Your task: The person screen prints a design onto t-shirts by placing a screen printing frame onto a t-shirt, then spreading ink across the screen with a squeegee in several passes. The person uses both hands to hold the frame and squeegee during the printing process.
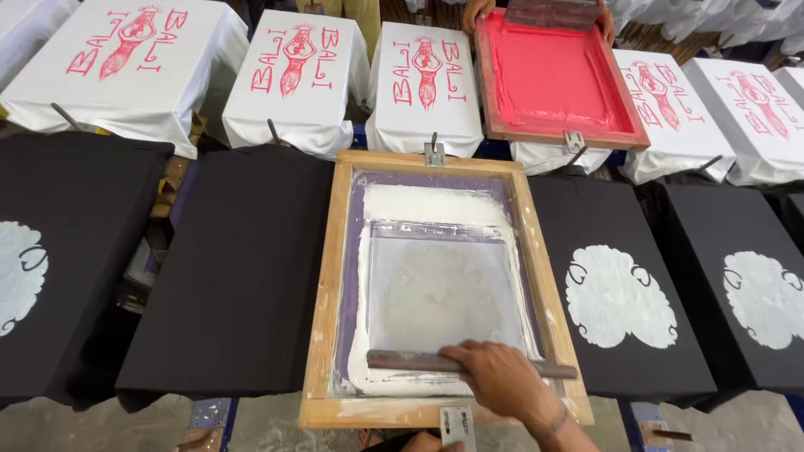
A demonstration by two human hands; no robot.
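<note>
A long row of black shirts (239,276) lies flat on a surface, and a wooden printing frame (322,285) sits over the middle one as the landmark. Its mesh is purple at the edges and smeared with thick white ink (431,205), heaviest along the far and near sides. Shirts to the right of the frame carry a white cloud-shaped print (620,297); one at far left shows part of the same print, and the shirt just left of the frame is plain. Beyond the frame runs a row of white shirts (301,79) with red prints, and a red-inked frame (557,79) held by another person's hands (477,10). At the frame's near edge, the right hand (502,385) grips a long brown squeegee (410,362) lying across the mesh. The left hand (427,442) is mostly cut off below, beside a small metal clamp (457,427); its grip cannot be made out.
</note>
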